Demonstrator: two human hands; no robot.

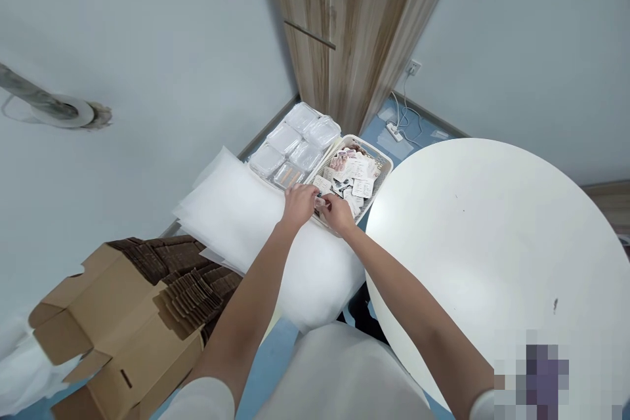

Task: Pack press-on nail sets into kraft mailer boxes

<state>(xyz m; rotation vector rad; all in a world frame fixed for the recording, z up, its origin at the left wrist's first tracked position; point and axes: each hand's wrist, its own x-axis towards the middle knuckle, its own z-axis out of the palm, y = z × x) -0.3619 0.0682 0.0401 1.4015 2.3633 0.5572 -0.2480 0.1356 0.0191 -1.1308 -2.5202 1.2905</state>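
Observation:
Both hands meet at the near left corner of a white basket that holds several printed cards. My left hand has its fingers closed on a small printed card. From the other side, my right hand pinches the same card. The card is small and partly covered by the fingers. Left of the basket, clear plastic-wrapped packs lie in rows in a tray. White foam sheets spread below the hands and under the forearms.
A round white table stands at the right. Flattened cardboard boxes are stacked at the lower left. Behind the basket rises a wood-grain cabinet, with a power strip and cables on the floor beside it. A pipe juts from the left wall.

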